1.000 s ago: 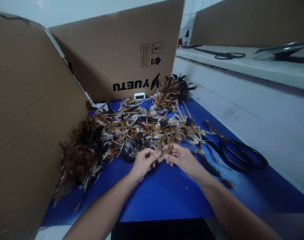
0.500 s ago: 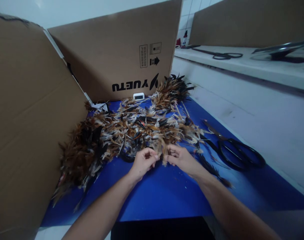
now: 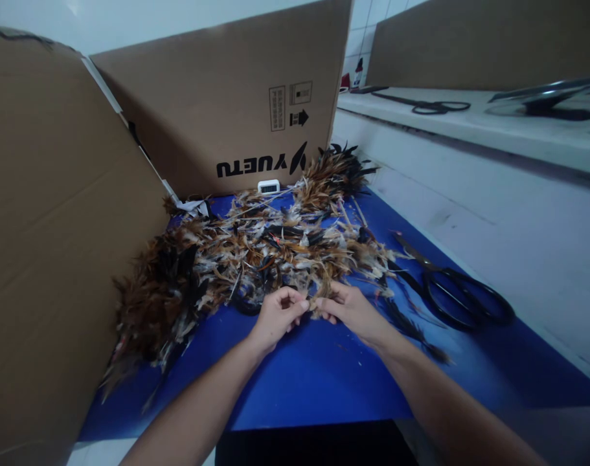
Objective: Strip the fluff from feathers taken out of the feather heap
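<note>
A wide pile of brown, black and pale feathers [image 3: 275, 249] lies on the blue table surface [image 3: 318, 382]. At its front edge my left hand [image 3: 280, 314] is closed in a pinch on light feathers. My right hand [image 3: 350, 310], also pinched, grips the same small tan feathers [image 3: 317, 304] just to the right, its fingertips close to those of the left. The feather stems between the fingertips are too small to make out. Large black scissors [image 3: 462, 294] lie to the right of my right hand.
Cardboard panels [image 3: 202, 97] stand behind and at the left. A small white digital display [image 3: 269, 187] sits at the back. Darker feather bundles [image 3: 149, 304] lie left, others [image 3: 336, 175] at the back right. More scissors [image 3: 435, 107] rest on a white ledge [image 3: 499, 129].
My right hand has shifted slightly left, bringing its fingertips nearer to my left hand. The light feathers between them have moved and bent. My left hand has hardly moved.
</note>
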Demonstrator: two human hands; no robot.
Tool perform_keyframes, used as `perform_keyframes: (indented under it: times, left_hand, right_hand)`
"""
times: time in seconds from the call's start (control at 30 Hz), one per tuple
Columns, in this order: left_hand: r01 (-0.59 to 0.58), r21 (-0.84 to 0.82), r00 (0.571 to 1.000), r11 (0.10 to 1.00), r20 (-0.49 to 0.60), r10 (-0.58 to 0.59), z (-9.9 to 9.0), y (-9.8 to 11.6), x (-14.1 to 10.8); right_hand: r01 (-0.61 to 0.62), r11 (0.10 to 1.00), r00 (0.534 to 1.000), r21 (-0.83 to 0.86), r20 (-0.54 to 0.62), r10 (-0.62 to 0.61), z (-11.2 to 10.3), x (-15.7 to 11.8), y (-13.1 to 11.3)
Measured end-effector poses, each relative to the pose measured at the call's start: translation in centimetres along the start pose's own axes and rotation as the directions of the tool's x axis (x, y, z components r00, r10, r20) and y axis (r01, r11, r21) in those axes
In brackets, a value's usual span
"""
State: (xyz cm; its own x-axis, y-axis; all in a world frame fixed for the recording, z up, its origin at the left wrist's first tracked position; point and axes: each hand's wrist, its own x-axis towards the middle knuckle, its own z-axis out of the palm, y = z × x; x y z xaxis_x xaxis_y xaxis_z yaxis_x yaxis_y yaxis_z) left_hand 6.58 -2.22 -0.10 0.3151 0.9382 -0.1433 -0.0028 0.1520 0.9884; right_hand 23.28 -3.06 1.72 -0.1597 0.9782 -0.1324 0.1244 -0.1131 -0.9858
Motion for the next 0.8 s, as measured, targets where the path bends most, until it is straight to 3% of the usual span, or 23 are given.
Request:
perform_keyframes:
  times: [0.33,0.8]
  left_hand:
    - [0.005,-0.084,1.0,0.996,-0.009,-0.006,-0.12,-0.04,0.08]
    - [0.012,-0.139,1.0,0.99,-0.003,-0.012,0.2,-0.07,-0.1]
  right_hand:
    - [-0.004,0.996,0.999,0.086,-0.045,0.008,-0.16,0.21,0.49]
    - [0.006,0.997,0.999,0.074,-0.037,-0.004,0.19,0.14,0.39]
